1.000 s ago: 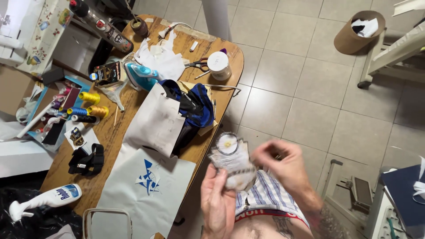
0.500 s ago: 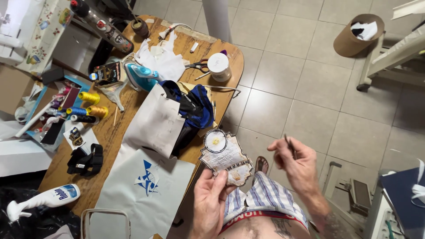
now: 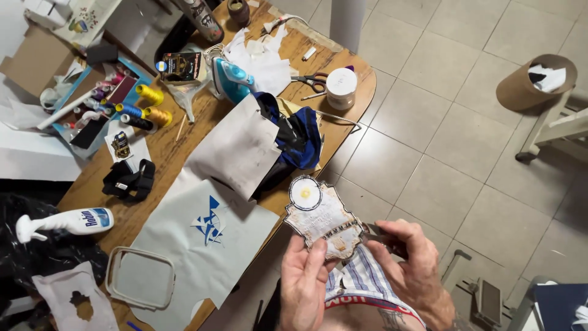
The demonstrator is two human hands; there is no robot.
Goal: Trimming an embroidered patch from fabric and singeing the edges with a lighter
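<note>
Fingers of the left hand point(image 3: 309, 279) pinched on the lower edge of an embroidered patch point(image 3: 323, 217), thumb on its face, grip clenched on it. Right hand point(image 3: 409, 266) closed around small scissors point(image 3: 375, 232), blades touching the patch's right edge. Patch held upright above the lap, just off the near right edge of the table point(image 3: 164, 147), over the tiled floor point(image 3: 441, 92); shield-shaped, pale, with a dark stitched outline and a yellow disc near its top. Striped shorts point(image 3: 361, 279) directly beneath both hands.

Left of the patch, on the table: grey fabric sheet point(image 3: 208, 236) with a blue embroidered design, a rounded embroidery hoop point(image 3: 139, 277) on its near left corner. Further out, a second grey sheet point(image 3: 236, 147) lying over a blue and black cloth point(image 3: 300, 138). Beyond that, a turquoise iron point(image 3: 231, 76), white fabric scraps point(image 3: 263, 58), orange-handled scissors point(image 3: 311, 79) and a white jar point(image 3: 341, 87) near the far right edge. Yellow and blue thread spools point(image 3: 142, 107) on the left side, black strap point(image 3: 128, 181) nearer, white spray bottle point(image 3: 67, 222) at the near left. Cardboard tube bin point(image 3: 533, 83) on the floor far right, well apart.
</note>
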